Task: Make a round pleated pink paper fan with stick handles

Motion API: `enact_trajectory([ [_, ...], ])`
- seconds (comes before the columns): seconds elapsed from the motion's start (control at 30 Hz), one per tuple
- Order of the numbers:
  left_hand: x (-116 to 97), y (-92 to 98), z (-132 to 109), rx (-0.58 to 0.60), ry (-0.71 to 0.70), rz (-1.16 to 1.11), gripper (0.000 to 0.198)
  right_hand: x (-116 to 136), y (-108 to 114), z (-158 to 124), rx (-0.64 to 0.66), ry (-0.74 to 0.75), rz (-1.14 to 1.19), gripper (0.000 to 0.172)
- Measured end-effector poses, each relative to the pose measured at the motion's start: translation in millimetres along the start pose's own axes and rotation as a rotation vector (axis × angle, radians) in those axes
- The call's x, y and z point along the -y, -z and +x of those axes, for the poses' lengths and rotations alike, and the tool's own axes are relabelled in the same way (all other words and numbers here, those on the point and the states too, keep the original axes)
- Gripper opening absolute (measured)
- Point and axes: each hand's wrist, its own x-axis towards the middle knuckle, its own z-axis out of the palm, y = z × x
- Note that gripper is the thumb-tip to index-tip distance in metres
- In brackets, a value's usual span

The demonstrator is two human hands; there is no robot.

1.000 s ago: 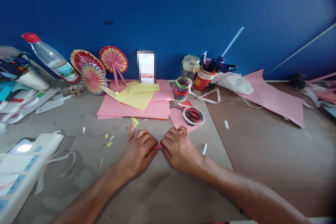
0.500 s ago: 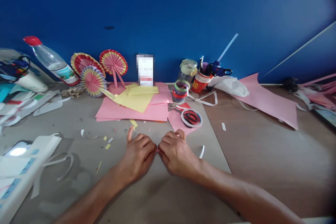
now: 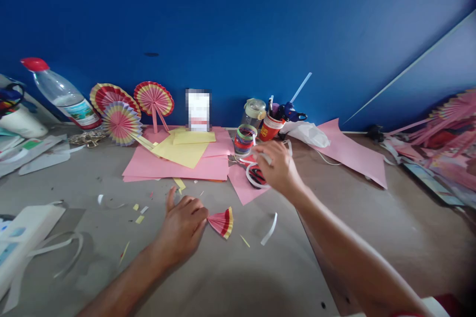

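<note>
Small pleated paper fan flat on grey table, front centre; left hand pinches its narrow end, fingers closed; right hand above tape ring on pink sheet; fingers curled, grasp unclear.

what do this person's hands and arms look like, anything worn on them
The left hand and right hand are bare: no gloves, and no ring, watch or bracelet shows. The left forearm and right forearm are bare too, with no sleeve in view. A white and red edge in the bottom right corner may be clothing, but that cannot be told.
</note>
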Motion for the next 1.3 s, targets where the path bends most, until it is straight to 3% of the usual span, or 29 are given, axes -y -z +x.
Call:
enact_trajectory([
  [0.07, 2.1, -4.8, -0.6, 0.000, 0.004, 0.013, 0.020, -19.2, 3.1, 25.8, -0.048, 0.010, -0.047, 0.022],
  [0.17, 5.3, -11.2, -1.3, -0.012, 0.019, 0.030, 0.018, -35.4, -4.3, 57.2, -0.007, -0.031, -0.175, 0.026],
  [0.3, 6.5, -12.7, -1.1, -0.033, 0.021, 0.043, 0.014, -35.5, -24.9, 81.8, 0.089, -0.063, -0.359, 0.032],
  [0.47, 5.3, -9.2, -0.6, -0.032, 0.032, 0.038, 0.015, -27.3, -38.9, 99.0, 0.146, -0.143, -0.410, 0.022],
  [0.63, 7.9, -10.0, -1.6, -0.076, 0.040, -0.001, 0.016, -22.9, -27.8, 106.0, 0.196, -0.260, -0.252, 0.023],
  [0.8, 7.8, -9.4, -1.2, -0.102, 0.031, -0.025, 0.016, -21.5, -27.7, 104.4, 0.218, -0.180, -0.362, 0.035],
  [1.0, 5.3, -4.0, -0.9, -0.133, 0.038, -0.060, 0.015, -22.4, -37.4, 111.6, 0.265, -0.170, -0.452, 0.018],
  [1.3, 5.3, -2.0, -1.0, -0.155, 0.108, -0.103, 0.012, -9.3, -31.3, 108.7, 0.218, -0.086, -0.503, 0.043],
])
